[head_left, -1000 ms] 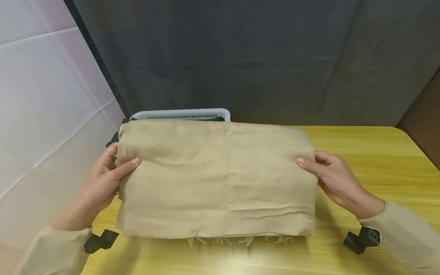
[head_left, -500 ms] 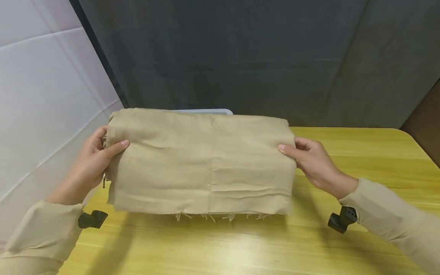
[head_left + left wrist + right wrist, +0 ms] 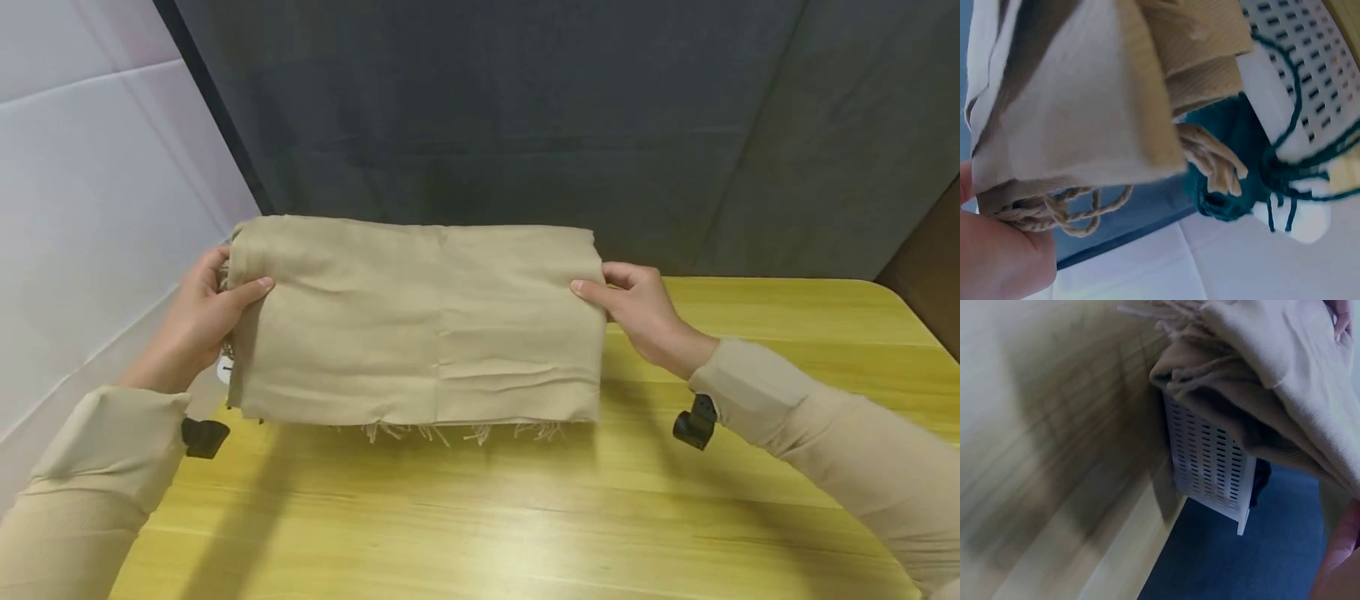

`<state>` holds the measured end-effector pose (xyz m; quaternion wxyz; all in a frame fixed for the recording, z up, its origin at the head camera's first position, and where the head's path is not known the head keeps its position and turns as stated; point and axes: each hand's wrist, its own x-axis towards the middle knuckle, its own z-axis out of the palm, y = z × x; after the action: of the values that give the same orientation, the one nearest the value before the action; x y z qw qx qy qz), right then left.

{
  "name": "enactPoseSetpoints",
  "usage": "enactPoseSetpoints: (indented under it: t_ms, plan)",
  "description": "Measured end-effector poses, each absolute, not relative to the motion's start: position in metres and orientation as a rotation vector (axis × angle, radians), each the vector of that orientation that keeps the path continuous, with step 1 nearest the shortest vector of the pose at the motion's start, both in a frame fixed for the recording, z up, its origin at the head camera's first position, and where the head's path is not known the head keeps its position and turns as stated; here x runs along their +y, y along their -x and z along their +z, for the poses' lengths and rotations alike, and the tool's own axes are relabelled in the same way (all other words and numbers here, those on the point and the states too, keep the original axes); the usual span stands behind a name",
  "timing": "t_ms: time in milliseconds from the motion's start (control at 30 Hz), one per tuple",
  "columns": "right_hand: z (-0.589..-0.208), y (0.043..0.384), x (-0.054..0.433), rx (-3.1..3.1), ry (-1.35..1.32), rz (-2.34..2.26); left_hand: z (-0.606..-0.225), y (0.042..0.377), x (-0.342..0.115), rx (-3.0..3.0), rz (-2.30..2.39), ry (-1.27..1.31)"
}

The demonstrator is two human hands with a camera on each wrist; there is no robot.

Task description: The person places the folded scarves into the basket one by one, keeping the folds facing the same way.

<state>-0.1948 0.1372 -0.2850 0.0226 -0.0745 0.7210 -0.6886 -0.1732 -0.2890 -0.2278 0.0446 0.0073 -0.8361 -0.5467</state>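
A folded beige scarf (image 3: 420,325) with fringe along its lower edge hangs between both hands in the head view. My left hand (image 3: 197,312) grips its left side, thumb on the front face and fingers behind. Its right side is pinched by my right hand (image 3: 647,312) in the same way. Below and behind the scarf, the wrist views show a white perforated basket (image 3: 1207,456), which the scarf hides in the head view. Dark green fabric with loose cords (image 3: 1232,134) hangs over the basket's rim in the left wrist view.
The yellow wood-grain table (image 3: 480,517) spreads beneath the hands. A dark grey curtain (image 3: 525,108) closes off the back, and a white panel (image 3: 97,208) stands at the left. Brown panelling (image 3: 926,233) borders the right side.
Both hands have carried the scarf away from me and to the left. The basket's rim, visible earlier behind the scarf, is now covered by it in the head view.
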Motion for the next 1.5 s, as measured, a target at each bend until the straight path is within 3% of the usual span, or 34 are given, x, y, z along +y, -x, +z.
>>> enactPoseSetpoints:
  t_ms: [433, 1500]
  plan:
    - [-0.285, 0.218, 0.111, 2.384, 0.207, -2.003, -0.233, 0.203, -0.294, -2.608, -1.347, -0.236]
    - [-0.310, 0.261, 0.069, 2.717, 0.396, -1.870, -0.244, 0.243, -0.293, -2.421, -1.273, -0.399]
